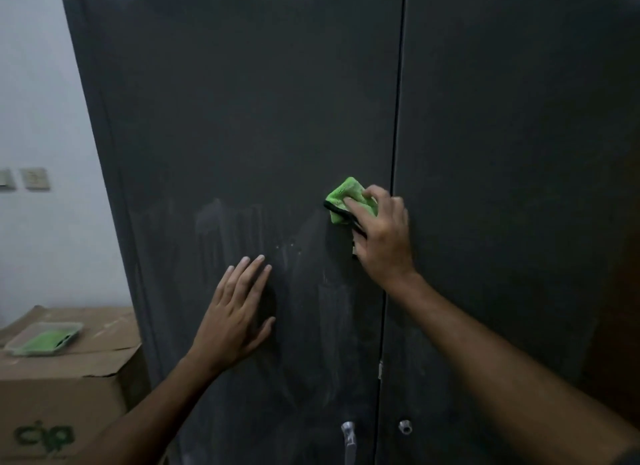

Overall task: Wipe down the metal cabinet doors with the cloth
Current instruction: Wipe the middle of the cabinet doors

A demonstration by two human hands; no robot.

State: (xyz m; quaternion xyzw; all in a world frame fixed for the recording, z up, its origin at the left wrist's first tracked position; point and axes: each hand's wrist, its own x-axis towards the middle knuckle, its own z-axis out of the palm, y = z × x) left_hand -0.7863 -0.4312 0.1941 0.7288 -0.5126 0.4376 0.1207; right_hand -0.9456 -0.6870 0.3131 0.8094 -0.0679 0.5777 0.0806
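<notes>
The right hand [379, 230] presses a folded green cloth [348, 199] flat against the left cabinet door [242, 118]. Its fingers curl over the cloth and hold it tight. The cloth pokes out above and to the left of the fingers, just beside the dark gap where the right cabinet door [519, 153] starts.

The left hand [235, 315] is lower and off to the left of the right hand. It lies flat on the same door with straight fingers spread out — it holds nothing.

Pale, streaky smears [235, 229] show on the door above the left hand's fingertips. Far below the right hand are a metal handle [349, 437] and a small lock [404, 426]. Well left of the left hand sits a cardboard box [62, 388] with a clear tray [43, 338] on top — something green lies in the tray.
</notes>
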